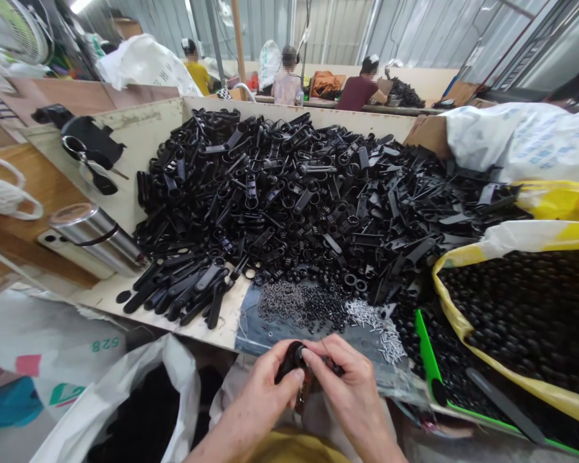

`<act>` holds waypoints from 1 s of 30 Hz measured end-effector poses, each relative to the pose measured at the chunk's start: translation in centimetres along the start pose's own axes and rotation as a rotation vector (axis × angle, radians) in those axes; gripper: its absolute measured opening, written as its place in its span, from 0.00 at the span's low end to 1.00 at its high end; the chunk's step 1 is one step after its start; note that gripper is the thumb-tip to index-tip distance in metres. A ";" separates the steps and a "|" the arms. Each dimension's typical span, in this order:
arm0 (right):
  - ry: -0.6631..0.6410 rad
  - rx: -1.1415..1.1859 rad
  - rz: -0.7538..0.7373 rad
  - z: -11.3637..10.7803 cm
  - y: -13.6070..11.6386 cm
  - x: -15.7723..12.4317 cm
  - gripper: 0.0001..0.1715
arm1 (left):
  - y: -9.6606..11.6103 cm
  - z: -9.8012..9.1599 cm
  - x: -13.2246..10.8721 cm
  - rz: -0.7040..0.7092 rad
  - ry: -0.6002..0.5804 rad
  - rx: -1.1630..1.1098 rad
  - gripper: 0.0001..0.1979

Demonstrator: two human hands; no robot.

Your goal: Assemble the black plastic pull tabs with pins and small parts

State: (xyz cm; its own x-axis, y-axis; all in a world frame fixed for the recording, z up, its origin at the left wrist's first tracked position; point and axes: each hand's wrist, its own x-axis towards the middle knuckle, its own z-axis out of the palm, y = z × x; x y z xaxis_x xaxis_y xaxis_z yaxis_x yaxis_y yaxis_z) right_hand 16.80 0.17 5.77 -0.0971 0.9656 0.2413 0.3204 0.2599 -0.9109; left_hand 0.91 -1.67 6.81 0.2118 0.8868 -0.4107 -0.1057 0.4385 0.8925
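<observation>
My left hand [274, 384] is closed around a black plastic part [289, 361] at the front edge of the bench. Close against it, my right hand [345, 379] pinches at the part's upper end with thumb and forefinger; what those fingers hold is too small to make out. A dark piece pokes out beside the right fingers. Just beyond both hands lies a grey-blue mat [251, 325]. On it are small brown-grey pieces [282, 302], small black pieces [321, 305] and silvery pins [390, 341].
A big heap of black plastic parts [270, 186] fills the bench. Long black parts [193, 286] lie left, near a steel flask [99, 235]. A yellow-edged sack [451, 302] of black pieces and a green tray edge [428, 357] stand right. A white sack [183, 379] is lower left. People sit beyond.
</observation>
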 end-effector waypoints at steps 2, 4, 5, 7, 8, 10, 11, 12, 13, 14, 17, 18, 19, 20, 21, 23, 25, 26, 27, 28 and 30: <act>0.029 -0.011 0.023 0.2 -0.3 -0.3 0.12 | -0.4 0.0 0.1 0.026 0.002 -0.010 0.20; 0.048 -0.013 0.036 0.5 -0.4 -0.6 0.13 | -0.9 0.0 0.3 0.051 0.018 -0.009 0.21; 0.055 -0.010 0.040 0.6 -0.4 -0.8 0.13 | -1.2 0.0 0.4 0.062 0.029 -0.005 0.21; 0.081 -0.004 0.051 1.0 -0.4 -1.1 0.13 | -1.9 0.1 0.7 0.095 0.049 0.008 0.23; 0.104 0.000 0.058 1.2 -0.3 -1.2 0.12 | -2.2 0.2 0.8 0.112 0.059 0.018 0.23; 0.161 0.016 0.075 1.6 -0.1 -1.3 0.12 | -2.6 0.4 1.0 0.136 0.087 0.050 0.23; 0.185 0.031 0.085 1.8 0.0 -1.3 0.11 | -2.8 0.5 1.0 0.145 0.106 0.071 0.23; 0.201 0.049 0.098 2.0 0.1 -1.4 0.11 | -2.8 0.6 1.0 0.154 0.123 0.097 0.23; 0.207 0.071 0.112 2.1 0.2 -1.4 0.12 | -2.8 0.7 1.0 0.164 0.135 0.126 0.23; 0.211 0.095 0.129 2.1 0.2 -1.4 0.12 | -2.7 0.8 0.9 0.175 0.147 0.153 0.22; 0.208 0.147 0.183 2.1 0.5 -1.7 0.14 | -2.4 0.8 0.6 0.183 0.180 0.186 0.22; 0.198 0.155 0.204 2.1 0.6 -1.9 0.14 | -2.2 0.8 0.5 0.178 0.190 0.184 0.21; 0.182 0.161 0.220 2.0 0.7 -2.0 0.14 | -2.1 0.7 0.4 0.173 0.199 0.179 0.21; 0.168 0.164 0.229 2.0 0.7 -2.1 0.14 | -2.0 0.6 0.3 0.169 0.204 0.171 0.21; 0.155 0.167 0.228 1.9 0.7 -2.2 0.14 | -1.9 0.5 0.2 0.166 0.204 0.165 0.20; 0.136 0.169 0.210 1.7 0.7 -2.3 0.15 | -1.5 0.3 0.0 0.172 0.191 0.176 0.20; 0.100 0.181 0.203 1.3 0.6 -2.2 0.15 | -1.0 0.1 -0.1 0.194 0.143 0.242 0.19; 0.075 0.196 0.215 1.1 0.5 -2.1 0.15 | -0.8 0.0 -0.2 0.210 0.108 0.292 0.18; 0.059 0.221 0.234 0.9 0.5 -2.0 0.16 | -0.5 -0.1 -0.3 0.223 0.069 0.341 0.18; 0.051 0.254 0.261 0.7 0.4 -1.9 0.17 | -0.3 -0.2 -0.4 0.231 0.033 0.378 0.18; 0.018 0.330 0.337 0.2 0.4 -1.7 0.21 | 0.0 -0.4 -0.7 0.222 -0.026 0.414 0.19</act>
State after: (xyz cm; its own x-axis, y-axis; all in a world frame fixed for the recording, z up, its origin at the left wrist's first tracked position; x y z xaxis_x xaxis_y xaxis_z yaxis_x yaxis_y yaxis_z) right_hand 16.88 -1.33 4.92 -0.0221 0.9963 -0.0832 0.0139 -0.0829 -0.9965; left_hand 0.39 -2.26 7.05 0.2531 0.9462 -0.2018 0.2446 0.1392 0.9596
